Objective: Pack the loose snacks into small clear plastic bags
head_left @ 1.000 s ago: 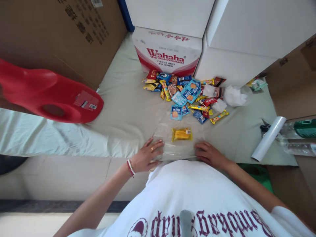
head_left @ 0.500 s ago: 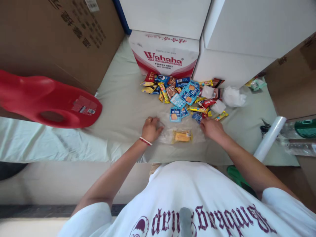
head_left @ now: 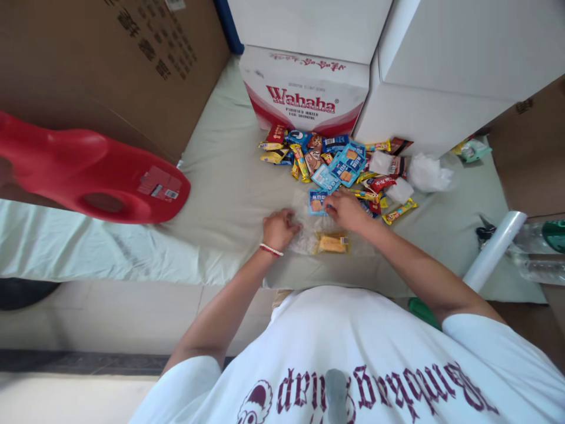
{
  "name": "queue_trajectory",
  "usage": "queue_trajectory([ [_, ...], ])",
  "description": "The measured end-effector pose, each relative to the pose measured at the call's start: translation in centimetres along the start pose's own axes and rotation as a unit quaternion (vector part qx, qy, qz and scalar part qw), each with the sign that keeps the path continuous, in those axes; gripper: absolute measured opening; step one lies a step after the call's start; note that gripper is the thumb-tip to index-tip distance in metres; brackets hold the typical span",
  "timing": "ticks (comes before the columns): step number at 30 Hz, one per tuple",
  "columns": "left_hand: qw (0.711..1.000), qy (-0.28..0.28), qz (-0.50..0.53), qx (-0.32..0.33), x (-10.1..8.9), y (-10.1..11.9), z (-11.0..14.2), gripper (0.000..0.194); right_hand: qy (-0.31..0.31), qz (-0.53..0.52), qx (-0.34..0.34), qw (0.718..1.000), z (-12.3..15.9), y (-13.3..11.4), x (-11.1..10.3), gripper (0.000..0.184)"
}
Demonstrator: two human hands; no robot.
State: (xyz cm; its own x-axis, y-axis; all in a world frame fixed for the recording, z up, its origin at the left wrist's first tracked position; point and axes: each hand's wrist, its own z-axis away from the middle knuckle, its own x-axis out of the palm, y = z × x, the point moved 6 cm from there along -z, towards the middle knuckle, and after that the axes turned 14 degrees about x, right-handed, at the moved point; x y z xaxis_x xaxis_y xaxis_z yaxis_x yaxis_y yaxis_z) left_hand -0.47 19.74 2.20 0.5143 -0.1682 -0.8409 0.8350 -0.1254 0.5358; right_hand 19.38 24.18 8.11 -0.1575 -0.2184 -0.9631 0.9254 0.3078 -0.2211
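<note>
A sheet of clear plastic film [head_left: 304, 238] lies on the cloth in front of me. On it rests a yellow-wrapped snack [head_left: 332, 242]. My left hand [head_left: 280, 229] is at the film's left edge, its fingers curled and pinching the film. My right hand [head_left: 347, 211] reaches over the film, palm down. Its fingertips close on the right edge of a blue snack packet [head_left: 316, 202] at the near side of the pile. Behind it are more blue packets [head_left: 348, 165], yellow stick wrappers [head_left: 301, 163] and brown and red packets.
A Wahaha carton [head_left: 304, 97] and white boxes [head_left: 432, 118] stand behind the snacks. To the left are a red plastic jug [head_left: 101, 176] and a big cardboard box [head_left: 132, 76]. A crumpled white bag [head_left: 428, 172], a film roll [head_left: 497, 250] and bottles [head_left: 536, 250] are on the right.
My right hand has moved left and away from me, from the film's right edge to the blue packet. The left hand stays at the film's left edge. The view has shifted slightly.
</note>
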Motion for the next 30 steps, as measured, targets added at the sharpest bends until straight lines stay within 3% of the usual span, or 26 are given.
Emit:
queue_trajectory([
  [2, 1.0, -0.002, -0.01, 0.007, 0.2, 0.3, -0.1, 0.017, 0.019, 0.015, -0.04, 0.999, 2.6, -0.9, -0.9, 0.027],
  [4, 0.999, 0.023, -0.016, 0.027, 0.1, 0.5, 0.1, 0.019, 0.006, 0.042, -0.087, 0.995, 5.6, -2.3, -0.7, 0.029],
  [8, 0.995, 0.064, -0.02, 0.069, -0.4, 0.6, 1.2, 0.014, -0.076, 0.096, -0.169, 0.978, 10.5, -4.4, 2.3, 0.026],
  [12, 0.997, 0.019, -0.003, 0.07, -1.7, 0.1, 2.9, 0.006, -0.086, 0.089, -0.168, 0.978, 12.1, -4.5, 4.6, 0.028],
  [15, 0.992, 0.003, 0.124, 0.027, -2.7, 0.7, 4.0, 0.01, -0.079, 0.065, -0.156, 0.982, 12.3, -4.1, 5.3, 0.03],
  [17, 0.957, 0.0, 0.292, -0.002, -2.1, 2.3, 4.1, 0.016, -0.076, 0.043, -0.153, 0.984, 12.4, -3.9, 5.7, 0.034],
  [19, 0.892, 0.0, 0.45, -0.034, -0.5, 4.8, 3.7, 0.019, -0.07, 0.008, -0.149, 0.986, 12.6, -3.7, 5.8, 0.035],
  [21, 0.852, -0.006, 0.521, -0.057, 1.7, 7.4, 2.9, 0.014, -0.059, -0.052, -0.148, 0.986, 12.8, -3.2, 5.6, 0.034],
  [22, 0.857, -0.014, 0.512, -0.059, 2.7, 8.5, 2.6, 0.007, -0.053, -0.093, -0.152, 0.983, 13.1, -2.8, 5.3, 0.033],
  [24, 0.906, -0.025, 0.421, -0.007, 3.8, 10.5, 2.0, 0.011, -0.016, -0.184, -0.128, 0.974, 13.4, -1.4, 4.5, 0.031],
  [26, 0.957, -0.036, 0.272, 0.098, 4.1, 12.4, 2.0, 0.023, 0.079, -0.242, -0.025, 0.967, 13.5, 1.5, 3.4, 0.029],
  [27, 0.968, -0.048, 0.196, 0.149, 4.1, 13.2, 2.3, 0.026, 0.137, -0.242, 0.049, 0.959, 13.6, 3.2, 3.0, 0.029],
  [29, 0.973, -0.073, 0.073, 0.206, 4.3, 14.2, 3.1, 0.028, 0.209, -0.193, 0.176, 0.942, 13.9, 6.0, 2.6, 0.036],
  [30, 0.972, -0.082, 0.029, 0.217, 4.3, 14.5, 3.5, 0.027, 0.207, -0.159, 0.204, 0.944, 13.8, 6.8, 2.7, 0.039],
])
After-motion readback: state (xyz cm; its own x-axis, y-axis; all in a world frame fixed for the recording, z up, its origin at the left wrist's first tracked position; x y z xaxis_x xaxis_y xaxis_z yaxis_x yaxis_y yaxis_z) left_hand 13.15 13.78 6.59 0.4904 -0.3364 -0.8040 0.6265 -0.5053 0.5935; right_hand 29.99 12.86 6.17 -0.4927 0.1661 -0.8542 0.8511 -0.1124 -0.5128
